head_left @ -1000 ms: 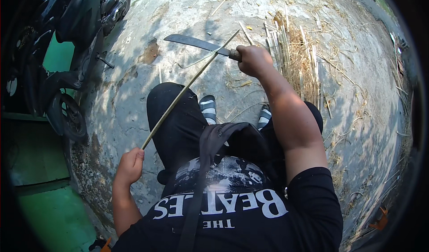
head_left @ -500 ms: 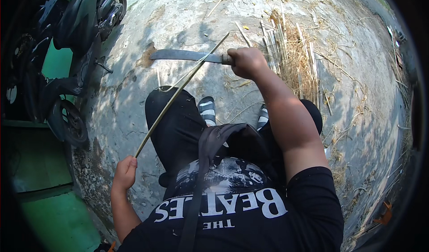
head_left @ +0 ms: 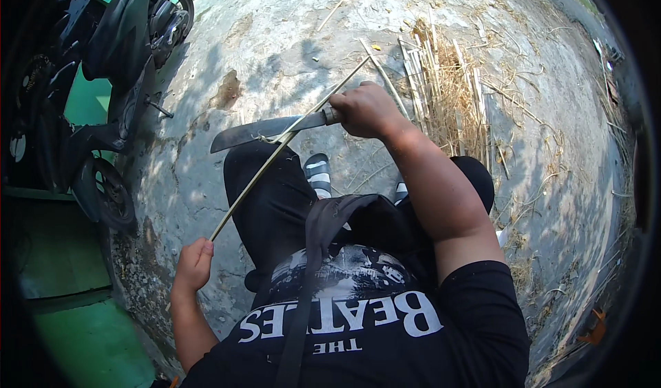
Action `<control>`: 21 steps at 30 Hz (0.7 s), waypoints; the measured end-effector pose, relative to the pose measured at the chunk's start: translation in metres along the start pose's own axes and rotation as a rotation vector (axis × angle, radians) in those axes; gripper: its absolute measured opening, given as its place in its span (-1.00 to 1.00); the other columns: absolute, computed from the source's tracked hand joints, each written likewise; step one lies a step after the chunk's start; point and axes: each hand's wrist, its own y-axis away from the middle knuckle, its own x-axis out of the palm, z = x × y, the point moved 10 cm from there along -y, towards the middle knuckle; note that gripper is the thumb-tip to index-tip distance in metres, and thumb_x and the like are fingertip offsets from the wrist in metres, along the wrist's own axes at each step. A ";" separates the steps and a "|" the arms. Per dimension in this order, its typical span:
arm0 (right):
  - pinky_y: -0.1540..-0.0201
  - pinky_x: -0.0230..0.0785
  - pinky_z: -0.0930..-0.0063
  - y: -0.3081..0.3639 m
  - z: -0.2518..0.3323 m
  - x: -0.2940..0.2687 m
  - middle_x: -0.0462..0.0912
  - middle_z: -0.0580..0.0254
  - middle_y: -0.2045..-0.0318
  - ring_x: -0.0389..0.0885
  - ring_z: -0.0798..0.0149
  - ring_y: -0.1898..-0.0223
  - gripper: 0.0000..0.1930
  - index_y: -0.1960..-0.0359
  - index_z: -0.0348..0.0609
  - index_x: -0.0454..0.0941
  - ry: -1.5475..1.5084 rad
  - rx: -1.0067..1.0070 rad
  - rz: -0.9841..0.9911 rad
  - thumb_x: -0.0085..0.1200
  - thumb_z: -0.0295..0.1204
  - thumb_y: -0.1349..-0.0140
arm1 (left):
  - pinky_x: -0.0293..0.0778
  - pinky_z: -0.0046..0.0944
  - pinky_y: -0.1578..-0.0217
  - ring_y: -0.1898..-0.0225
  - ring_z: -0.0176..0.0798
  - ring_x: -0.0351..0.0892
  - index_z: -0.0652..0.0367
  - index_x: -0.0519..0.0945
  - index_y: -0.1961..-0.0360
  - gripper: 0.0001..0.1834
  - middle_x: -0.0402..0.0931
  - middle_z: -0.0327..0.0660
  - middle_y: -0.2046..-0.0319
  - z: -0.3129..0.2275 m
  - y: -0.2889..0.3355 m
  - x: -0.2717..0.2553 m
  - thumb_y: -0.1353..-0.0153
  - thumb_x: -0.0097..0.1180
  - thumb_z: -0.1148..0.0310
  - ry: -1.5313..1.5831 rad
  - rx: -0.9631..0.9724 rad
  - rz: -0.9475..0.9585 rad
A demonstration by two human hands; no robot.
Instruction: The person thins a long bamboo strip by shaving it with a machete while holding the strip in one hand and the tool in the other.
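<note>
Low at the left, my left hand is closed around the near end of a long, thin bamboo strip. The strip slants up and away to the right, over my left knee. Farther off, my right hand grips the handle of a machete. Its broad, dark blade points left, crossing and touching the strip above the knee. A thin, pale sliver curls where blade and strip meet. The handle is mostly hidden inside my fist.
A bundle of split bamboo and dry fibres lies ahead to the right. Another strip rests beside it on the rough concrete ground. A dark motorbike stands at the left, close to a green wall. My sandalled feet are between my knees.
My right hand has drawn the machete toward me and slightly left along the strip, and the blade now tilts down leftward. My left hand has barely moved. The strip's far end has shifted right.
</note>
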 end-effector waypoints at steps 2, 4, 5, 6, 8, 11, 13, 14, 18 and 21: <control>0.11 0.50 -0.07 0.020 -0.075 -0.016 0.70 0.06 0.43 0.71 -0.11 0.28 -0.91 0.38 -0.06 0.57 -0.059 0.366 -0.170 0.12 -0.36 -0.19 | 0.27 -0.07 0.51 0.62 -0.08 0.31 0.30 0.43 0.48 -0.53 0.36 0.00 0.67 0.020 0.010 -0.010 -0.54 -0.07 0.17 -0.005 -0.017 -0.014; 0.06 0.55 0.06 0.049 -0.139 -0.015 0.77 0.06 0.21 0.75 -0.03 0.12 -0.79 0.14 0.01 0.67 -0.019 0.764 -0.112 0.15 -0.27 -0.25 | 0.27 -0.06 0.51 0.62 -0.06 0.32 0.30 0.43 0.49 -0.53 0.36 -0.02 0.67 0.048 0.027 -0.022 -0.52 -0.05 0.17 -0.063 -0.061 -0.079; -0.01 0.54 0.07 0.060 -0.159 -0.011 0.76 0.03 0.16 0.73 -0.02 0.06 -0.74 0.06 0.01 0.66 -0.094 0.911 -0.073 0.14 -0.25 -0.26 | 0.27 -0.06 0.51 0.62 -0.06 0.32 0.30 0.43 0.49 -0.53 0.36 -0.02 0.67 0.050 0.031 -0.023 -0.52 -0.05 0.17 -0.064 -0.064 -0.082; -0.07 0.53 0.08 0.074 -0.174 -0.007 0.75 0.00 0.10 0.72 -0.02 0.01 -0.68 -0.01 0.01 0.66 -0.169 1.059 -0.032 0.13 -0.23 -0.27 | 0.27 -0.07 0.51 0.62 -0.07 0.32 0.30 0.43 0.48 -0.54 0.36 -0.03 0.68 0.050 0.035 -0.025 -0.52 -0.03 0.16 -0.079 -0.071 -0.117; -0.09 0.53 0.12 0.077 -0.180 0.002 0.76 -0.04 0.14 0.73 -0.04 0.04 -0.63 -0.01 -0.04 0.66 -0.269 1.090 -0.084 0.13 -0.23 -0.19 | 0.28 -0.08 0.51 0.62 -0.09 0.33 0.29 0.44 0.48 -0.54 0.36 -0.05 0.68 0.042 0.037 -0.023 -0.51 -0.02 0.16 -0.091 -0.081 -0.154; 0.00 0.52 0.10 0.064 -0.159 -0.008 0.74 -0.14 0.24 0.71 -0.14 0.11 -0.60 0.07 -0.17 0.67 -0.556 0.955 -0.366 0.17 -0.24 -0.07 | 0.28 -0.08 0.52 0.63 -0.09 0.36 0.27 0.46 0.45 -0.59 0.38 -0.06 0.68 0.017 0.028 -0.013 -0.49 0.05 0.17 -0.072 -0.096 -0.244; 0.01 0.52 0.08 0.059 -0.157 -0.007 0.74 -0.14 0.25 0.71 -0.14 0.12 -0.61 0.08 -0.17 0.67 -0.566 0.907 -0.352 0.18 -0.25 -0.07 | 0.29 -0.09 0.54 0.65 -0.09 0.37 0.24 0.49 0.40 -0.66 0.39 -0.08 0.68 0.010 0.017 -0.001 -0.44 0.15 0.21 -0.068 -0.113 -0.277; 0.02 0.52 0.06 0.050 -0.149 -0.009 0.74 -0.14 0.26 0.71 -0.15 0.13 -0.61 0.09 -0.18 0.67 -0.582 0.854 -0.339 0.19 -0.25 -0.06 | 0.29 -0.09 0.54 0.65 -0.09 0.37 0.24 0.49 0.40 -0.66 0.39 -0.08 0.68 0.006 0.015 0.007 -0.44 0.15 0.21 -0.067 -0.114 -0.282; 0.05 0.53 0.04 0.034 -0.105 -0.031 0.73 -0.17 0.30 0.70 -0.20 0.17 -0.65 0.11 -0.18 0.66 -0.539 0.666 -0.294 0.21 -0.30 -0.07 | 0.31 -0.15 0.55 0.66 -0.15 0.41 0.24 0.53 0.37 -0.70 0.42 -0.12 0.68 -0.007 0.005 0.027 -0.39 0.24 0.25 -0.098 -0.056 -0.301; 0.10 0.54 -0.02 0.017 -0.058 -0.037 0.72 -0.13 0.31 0.70 -0.23 0.19 -0.75 0.19 -0.11 0.65 -0.379 0.421 -0.163 0.19 -0.35 -0.09 | 0.34 -0.15 0.54 0.66 -0.15 0.45 0.25 0.58 0.35 -0.71 0.48 -0.07 0.66 0.003 -0.005 0.047 -0.36 0.28 0.23 0.183 -0.203 -0.144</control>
